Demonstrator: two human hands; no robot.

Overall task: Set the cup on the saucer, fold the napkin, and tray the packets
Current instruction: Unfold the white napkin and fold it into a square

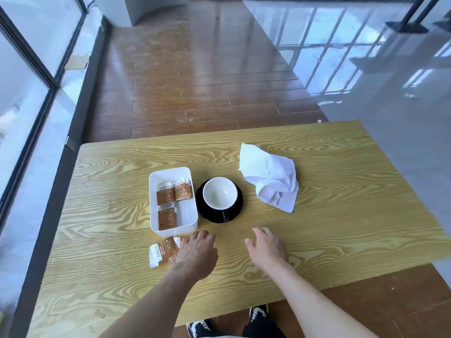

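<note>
A white-lined cup [220,193] stands on the black saucer [236,211] at the table's middle, its dark handle pointing toward me. Left of it, the white tray [192,223] holds several brown packets [173,193]. A few more brown packets [164,250] lie loose on the table just in front of the tray. My left hand [196,254] lies over their right side, fingers bent down onto them; whether it grips one is hidden. My right hand [267,246] rests open on the table in front of the saucer. A crumpled white napkin [269,175] lies to the right of the cup.
The wood-grain table [341,228] ends close to me at the bottom and at the far edge behind the napkin. A glass wall runs along the left. My shoes [258,312] show under the near edge.
</note>
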